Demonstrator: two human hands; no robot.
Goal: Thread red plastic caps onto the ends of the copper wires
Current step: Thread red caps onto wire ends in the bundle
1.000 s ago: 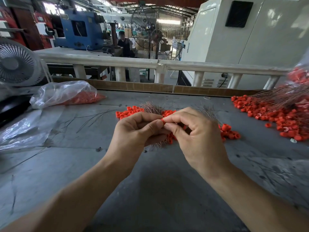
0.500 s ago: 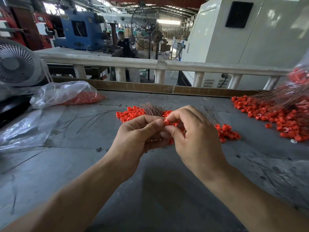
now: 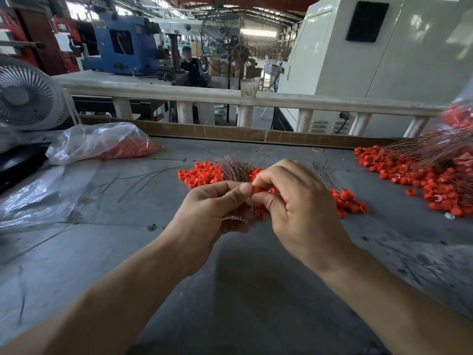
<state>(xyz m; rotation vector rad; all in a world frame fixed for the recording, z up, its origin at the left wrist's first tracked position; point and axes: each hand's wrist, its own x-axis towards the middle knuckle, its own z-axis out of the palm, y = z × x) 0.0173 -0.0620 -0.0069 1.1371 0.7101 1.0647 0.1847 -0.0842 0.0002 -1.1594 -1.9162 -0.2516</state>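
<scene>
Just in front of the middle heap of red caps (image 3: pixel 204 174) on the grey table (image 3: pixel 230 290), you are bringing both hands together above the table top. Your right hand (image 3: pixel 302 208) is pinching a single red cap (image 3: pixel 256 188) between thumb and forefinger, its grip narrow and closed on that cap, the other fingers curled behind it. Your left hand (image 3: pixel 204 213) is pressing its thumb tip against the near side of the same cap, and its curled fingers are holding a thin bundle of copper wires (image 3: pixel 236 217), whose ends are showing below the thumb on the side facing away from the heap. Whether a wire end is already inside the cap you cannot tell, since the fingertips are covering the join.

Rising out of the heap, a tuft of loose copper wires (image 3: pixel 234 167) is fanning upward just beyond your left thumb. To the right of the heap, well apart, a wider spread of caps (image 3: pixel 422 180) is lying under a sheaf of capped wires (image 3: pixel 430 147). To the left of the heap, a clear plastic bag (image 3: pixel 102 142) part filled with caps is lying near the table's far edge, and a few stray wires (image 3: pixel 143 179) are lying between bag and heap.
</scene>
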